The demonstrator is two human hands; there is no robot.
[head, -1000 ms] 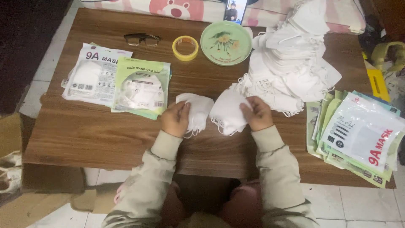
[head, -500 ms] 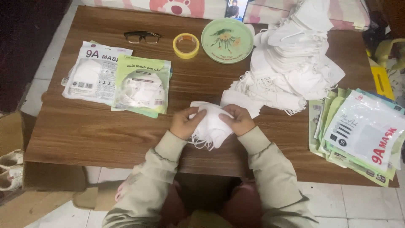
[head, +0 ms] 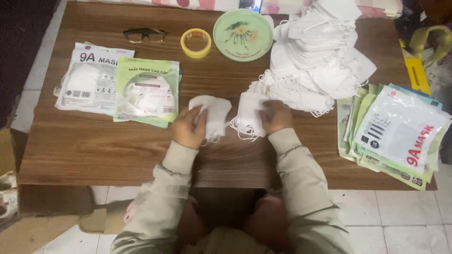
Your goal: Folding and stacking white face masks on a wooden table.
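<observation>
Head cam: left hand (head: 188,128) pinches one folded white mask (head: 214,115), right hand (head: 275,116) clamps a small mask stack (head: 248,115), both at 6 o'clock on the wooden bench (head: 94,150). Looks like sorting masks into counted bundles, so lining up edges seems key. Big loose mask pile (head: 320,61) at 2 o'clock, printed pouches (head: 400,131) at 3, filled packs (head: 122,87) at 10. Tile floor (head: 405,211) below.
</observation>
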